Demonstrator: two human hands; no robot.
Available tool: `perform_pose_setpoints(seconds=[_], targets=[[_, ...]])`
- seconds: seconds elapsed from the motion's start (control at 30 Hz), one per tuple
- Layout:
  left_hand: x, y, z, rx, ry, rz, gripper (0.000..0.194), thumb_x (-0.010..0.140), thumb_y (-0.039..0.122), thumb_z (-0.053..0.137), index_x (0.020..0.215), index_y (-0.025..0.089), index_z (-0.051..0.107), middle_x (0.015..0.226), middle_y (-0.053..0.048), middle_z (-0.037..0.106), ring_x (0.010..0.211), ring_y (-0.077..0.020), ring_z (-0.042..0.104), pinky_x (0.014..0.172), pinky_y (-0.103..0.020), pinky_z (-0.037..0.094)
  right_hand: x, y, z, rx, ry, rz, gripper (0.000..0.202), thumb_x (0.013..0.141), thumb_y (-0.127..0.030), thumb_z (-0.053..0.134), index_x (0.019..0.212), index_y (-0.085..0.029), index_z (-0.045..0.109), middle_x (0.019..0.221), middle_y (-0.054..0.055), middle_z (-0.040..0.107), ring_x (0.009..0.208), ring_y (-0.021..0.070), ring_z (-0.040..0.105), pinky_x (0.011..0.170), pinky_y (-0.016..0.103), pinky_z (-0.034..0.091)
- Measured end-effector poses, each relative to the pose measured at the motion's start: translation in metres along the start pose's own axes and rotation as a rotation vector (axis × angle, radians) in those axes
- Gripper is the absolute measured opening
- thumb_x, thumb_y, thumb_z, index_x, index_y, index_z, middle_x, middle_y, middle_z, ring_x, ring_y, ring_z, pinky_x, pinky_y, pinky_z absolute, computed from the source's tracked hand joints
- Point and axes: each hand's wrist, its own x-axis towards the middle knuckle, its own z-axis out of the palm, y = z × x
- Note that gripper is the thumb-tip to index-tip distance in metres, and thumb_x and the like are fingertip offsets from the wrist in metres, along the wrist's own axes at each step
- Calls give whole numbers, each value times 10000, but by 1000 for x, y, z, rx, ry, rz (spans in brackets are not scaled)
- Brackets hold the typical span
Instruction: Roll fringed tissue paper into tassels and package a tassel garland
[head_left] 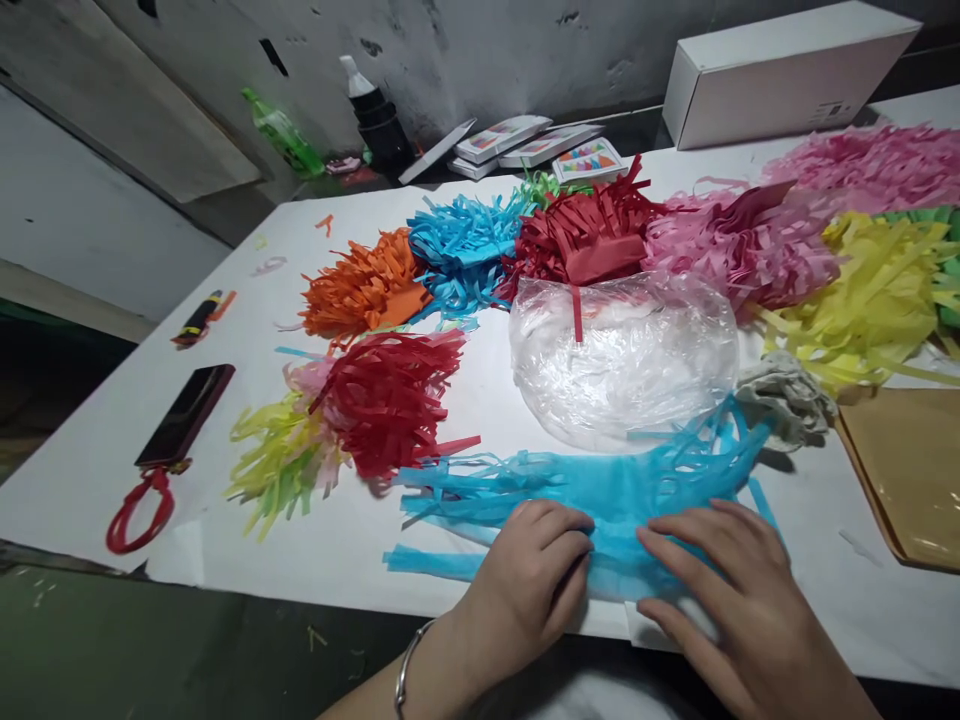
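A blue fringed tissue paper sheet (pixel 604 482) lies flat near the table's front edge, its cut strips running out to the left and right of a plain middle band. My left hand (pixel 536 565) is on its near left part, fingers curled in and closed on the paper. On the near right part rests my right hand (pixel 731 575), with its fingers stretched and apart, touching the paper. Just beyond the blue sheet sits a clear plastic bag (pixel 626 365) with pale contents. A crumpled greyish cloth or glove (pixel 787 400) lies by the right-hand strips.
Fringed paper bundles in red (pixel 394 400), orange (pixel 367 285), blue (pixel 465 245), pink (pixel 742 245) and yellow (pixel 870 300) surround the bag. A phone (pixel 186 412) and a cutter (pixel 199 318) lie left. Brown packaging (pixel 911 470) is right; a white box (pixel 787 80) stands behind.
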Motion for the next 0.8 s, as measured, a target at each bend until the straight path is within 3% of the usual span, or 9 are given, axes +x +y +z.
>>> perform_pose_setpoints(seconds=[0.13, 0.23, 0.33, 0.43, 0.53, 0.67, 0.8], targets=[[-2, 0, -2, 24, -18, 11, 162, 942, 105, 491, 1031, 181, 603, 1110, -64, 709, 990, -215, 613, 900, -376, 494, 12, -6, 15, -21, 31, -106, 313, 1011, -88, 390, 1064, -124, 696, 1044, 84, 736, 1033, 214, 642, 1060, 424, 371], [-6, 1, -3, 54, -20, 1, 246, 885, 73, 502, 1085, 187, 591, 1159, -70, 702, 1026, -228, 612, 900, -387, 495, 10, -1, 20, -61, 24, -177, 317, 989, -37, 386, 986, -105, 696, 1073, 96, 743, 1094, 225, 645, 1076, 413, 383], [-8, 2, -4, 101, -8, -3, 279, 870, 72, 498, 1110, 179, 589, 1164, -84, 699, 1017, -244, 608, 884, -407, 484, 3, 3, 17, -53, 9, -218, 302, 994, -49, 390, 1052, -115, 678, 1148, 86, 733, 1169, 216, 623, 1075, 383, 390], [-3, 2, -8, 134, -40, -42, 178, 964, 138, 452, 1012, 194, 615, 1026, -59, 723, 900, -227, 624, 818, -392, 466, 1, 2, 15, -42, 51, -140, 266, 995, -65, 410, 1103, -132, 643, 1082, 77, 741, 1079, 197, 656, 1005, 365, 421], [14, 0, -18, 162, -130, -146, 231, 1009, 212, 440, 869, 198, 624, 818, -27, 699, 752, -201, 620, 712, -337, 442, 9, 4, 16, -49, 82, 15, 190, 1004, -131, 453, 1053, -171, 632, 916, 55, 726, 908, 209, 670, 876, 374, 439], [44, -5, -31, 210, -265, -336, 298, 1001, 252, 471, 748, 196, 620, 694, -13, 669, 614, -172, 591, 570, -278, 372, 30, 16, 21, -165, -77, 125, 236, 1025, -240, 440, 875, -213, 620, 737, 29, 667, 697, 208, 631, 683, 345, 403], [61, -10, -30, 367, -330, -414, 303, 988, 288, 476, 777, 186, 668, 750, -67, 719, 674, -226, 652, 571, -295, 377, 47, 27, 24, -315, -224, 198, 256, 972, -244, 528, 716, -232, 542, 560, -7, 578, 514, 196, 558, 546, 332, 331]])
